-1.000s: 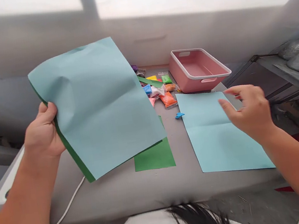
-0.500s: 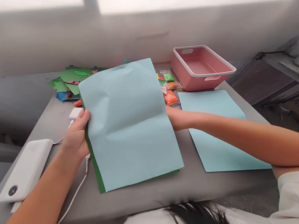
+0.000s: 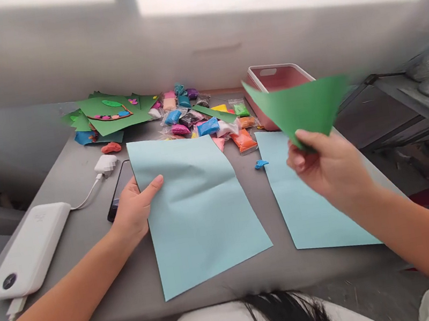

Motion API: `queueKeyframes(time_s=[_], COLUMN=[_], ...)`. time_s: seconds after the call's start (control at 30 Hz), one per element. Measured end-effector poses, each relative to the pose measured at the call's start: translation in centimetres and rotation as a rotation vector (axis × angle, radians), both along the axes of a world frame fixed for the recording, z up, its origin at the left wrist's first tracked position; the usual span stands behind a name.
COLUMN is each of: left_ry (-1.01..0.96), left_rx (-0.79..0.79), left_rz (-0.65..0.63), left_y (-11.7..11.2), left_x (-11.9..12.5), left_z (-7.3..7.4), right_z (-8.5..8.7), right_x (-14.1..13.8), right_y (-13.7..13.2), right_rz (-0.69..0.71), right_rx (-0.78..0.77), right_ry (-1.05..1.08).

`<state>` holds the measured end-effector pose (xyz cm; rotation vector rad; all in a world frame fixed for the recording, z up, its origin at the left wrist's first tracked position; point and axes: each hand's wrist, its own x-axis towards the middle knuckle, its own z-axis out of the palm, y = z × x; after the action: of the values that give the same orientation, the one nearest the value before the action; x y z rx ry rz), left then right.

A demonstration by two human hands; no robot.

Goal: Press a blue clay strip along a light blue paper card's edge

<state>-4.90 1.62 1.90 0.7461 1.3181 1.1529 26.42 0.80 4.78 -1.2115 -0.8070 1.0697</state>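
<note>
A light blue paper sheet (image 3: pixel 200 211) lies flat on the grey table (image 3: pixel 78 171) in front of me. My left hand (image 3: pixel 134 208) rests on its left edge, thumb on the paper, fingers underneath or beside it. My right hand (image 3: pixel 327 167) is raised above a second light blue sheet (image 3: pixel 308 211) and pinches a green paper sheet (image 3: pixel 299 106) by its lower corner. The green sheet hangs in the air in front of the pink tray (image 3: pixel 266 77).
Small packets of coloured clay (image 3: pixel 208 121) are piled at the back middle. Green paper cut-outs (image 3: pixel 109 114) lie back left. A white power bank (image 3: pixel 29 249) with cable, a charger plug (image 3: pixel 105 164) and a dark phone (image 3: pixel 119 189) lie left. A shelf (image 3: pixel 427 89) stands right.
My left hand lowered the blue sheet onto the table. My right hand pulled the green sheet out from behind it and lifted it to the right.
</note>
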Motion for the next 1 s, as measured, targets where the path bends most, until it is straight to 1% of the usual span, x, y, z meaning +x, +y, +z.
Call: queueKeyframes(time_s=[0.07,0.1,0.17,0.2,0.27,0.4,0.47,0.5,0.53,0.6,0.63,0.67,0.7,0.73,0.77,0.8,0.83,0.93,1.0], left_ry=[-0.027,-0.040,-0.071,-0.091,-0.130,-0.161,-0.142,-0.119,-0.088,-0.019,0.014,0.040,0.060,0.075,0.083,0.085,0.085,0.113,0.172], left_rx=[0.002,0.009,0.031,0.041,0.042,0.022,0.045,0.057,0.066,0.070,0.070,0.074,0.083,0.096,0.111,0.123,0.132,0.174,0.216], left_rz=[0.012,0.020,0.042,0.057,0.085,0.112,0.117,0.120,0.122,0.124,0.123,0.120,0.120,0.123,0.126,0.129,0.130,0.111,0.091], left_y=[-0.3,-0.4,-0.8,-0.9,-1.3,-1.9,-2.1,-2.2,-2.3,-2.4,-2.4,-2.4,-2.4,-2.4,-2.4,-2.4,-2.3,-2.4,-2.4], left_x=[0.4,0.5,0.8,1.0,1.2,1.4,1.4,1.4,1.4,1.4,1.4,1.4,1.5,1.5,1.5,1.5,1.5,1.3,1.1], left_z=[-0.1,-0.1,-0.2,-0.2,-0.2,-0.2,-0.3,-0.4,-0.4,-0.5,-0.5,-0.5,-0.5,-0.5,-0.5,-0.6,-0.7,-1.2,-1.6], right_z=[-0.9,-1.5,-2.6,-3.0,-3.2,-2.7,-2.9,-3.1,-3.4,-3.9,-4.0,-4.1,-4.1,-4.1,-4.1,-4.2,-4.4,-5.0,-5.3], right_x=[-1.9,-2.8,-4.1,-4.5,-4.6,-3.6,-2.9,-2.6,-2.4,-2.5,-2.7,-3.0,-3.4,-3.9,-4.3,-4.7,-5.0,-5.7,-5.9], right_y=[-2.6,-3.7,-5.5,-6.1,-6.5,-6.1,-5.9,-5.8,-5.8,-5.7,-5.7,-5.6,-5.5,-5.4,-5.3,-5.1,-5.0,-4.5,-4.2], right_rz=[0.290,0.432,0.612,0.661,0.687,0.706,0.696,0.660,0.615,0.565,0.592,0.663,0.761,0.857,0.930,0.970,0.978,0.907,0.851], right_rx=[-0.269,-0.372,-0.495,-0.518,-0.504,-0.371,-0.246,-0.135,0.017,0.417,0.627,0.814,0.959,1.058,1.116,1.150,1.176,1.279,1.351], right_ry=[-0.028,-0.057,-0.167,-0.241,-0.395,-0.643,-0.832,-0.963,-1.110,-1.367,-1.446,-1.487,-1.504,-1.512,-1.522,-1.539,-1.558,-1.568,-1.543])
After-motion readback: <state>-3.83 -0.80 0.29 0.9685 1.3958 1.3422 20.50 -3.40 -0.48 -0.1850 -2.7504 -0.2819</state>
